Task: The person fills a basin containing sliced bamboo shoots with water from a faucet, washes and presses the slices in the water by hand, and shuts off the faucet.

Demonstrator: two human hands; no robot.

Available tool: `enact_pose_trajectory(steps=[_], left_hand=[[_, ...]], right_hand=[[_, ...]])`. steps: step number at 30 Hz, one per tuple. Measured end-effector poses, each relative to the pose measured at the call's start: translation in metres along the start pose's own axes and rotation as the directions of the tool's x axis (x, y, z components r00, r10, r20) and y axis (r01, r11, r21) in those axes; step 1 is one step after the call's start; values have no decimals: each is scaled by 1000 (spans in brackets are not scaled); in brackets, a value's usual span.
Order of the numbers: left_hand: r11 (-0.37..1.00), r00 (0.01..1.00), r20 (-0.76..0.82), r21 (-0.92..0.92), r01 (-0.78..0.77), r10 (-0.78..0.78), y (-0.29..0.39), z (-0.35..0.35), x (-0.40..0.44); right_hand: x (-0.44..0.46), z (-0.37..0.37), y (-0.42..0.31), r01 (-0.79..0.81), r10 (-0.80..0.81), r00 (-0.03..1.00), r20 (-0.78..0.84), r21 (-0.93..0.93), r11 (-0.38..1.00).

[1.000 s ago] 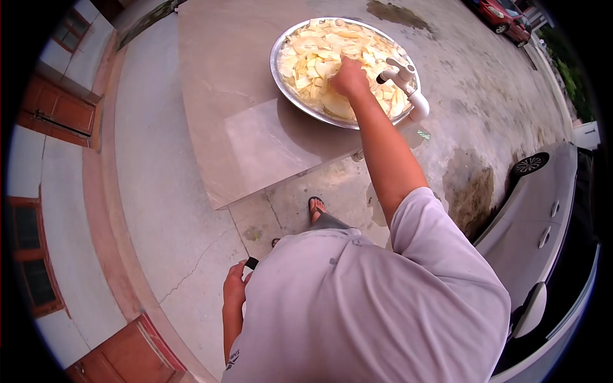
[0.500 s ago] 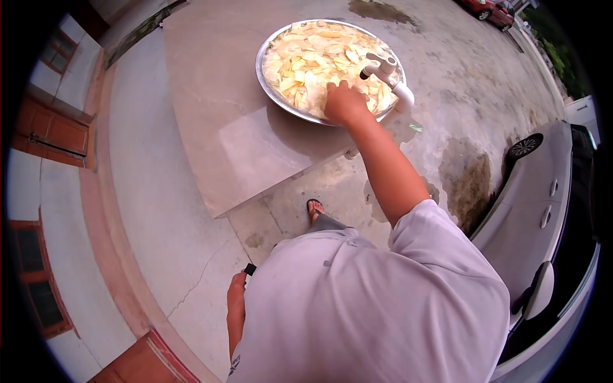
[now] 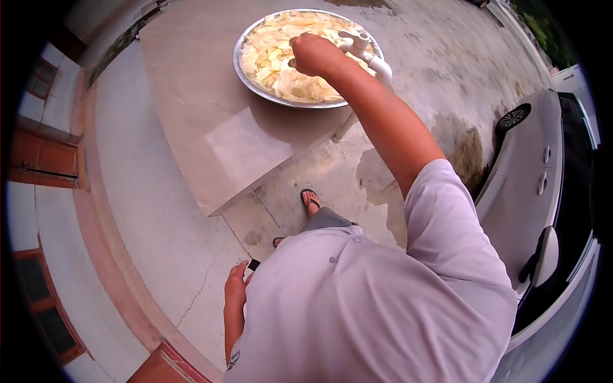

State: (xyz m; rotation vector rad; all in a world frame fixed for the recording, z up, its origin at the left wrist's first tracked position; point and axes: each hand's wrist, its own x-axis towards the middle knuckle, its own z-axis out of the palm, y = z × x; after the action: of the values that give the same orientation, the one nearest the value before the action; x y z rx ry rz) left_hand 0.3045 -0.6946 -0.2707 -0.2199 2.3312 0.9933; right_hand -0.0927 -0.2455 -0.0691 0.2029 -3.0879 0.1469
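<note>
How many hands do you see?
2: the right hand above the metal basin of pale slices, and the left hand beside the T-shirt. Some fingers are partly hidden.

Since half a second ago, the right hand (image 3: 314,55) is leaving the near edge of the basin (image 3: 271,97) and rising, its curled fingers now showing over the pale slices (image 3: 274,60) nearer the basin's middle. The right forearm (image 3: 378,112) is reaching farther across the basin's near rim, and the dark spout end of the tap (image 3: 362,42) over the basin is disappearing behind the limb. Well apart from the basin, on its near side, the left hand (image 3: 235,285) is opening its fingers slightly.
</note>
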Motion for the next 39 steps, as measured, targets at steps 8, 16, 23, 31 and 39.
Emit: enact_pose_trajectory(steps=[8,16,23,31,39], left_hand=[[971,995,-22,219,-94,102,-8,3,12],[985,975,-219,154,81,-46,31,60,11],[997,980,-184,15,80,-76,123,163,37],[995,986,-163,96,-25,40,218,200,53],[989,981,-172,94,112,-94,217,203,33]], right_hand=[[2,-134,59,-52,59,982,-182,43,998],[-17,-18,204,17,-51,954,296,117,993],[-25,61,200,283,-310,885,347,127,951],[18,86,187,438,-441,854,274,75,896],[77,58,186,95,-221,957,190,513,853]])
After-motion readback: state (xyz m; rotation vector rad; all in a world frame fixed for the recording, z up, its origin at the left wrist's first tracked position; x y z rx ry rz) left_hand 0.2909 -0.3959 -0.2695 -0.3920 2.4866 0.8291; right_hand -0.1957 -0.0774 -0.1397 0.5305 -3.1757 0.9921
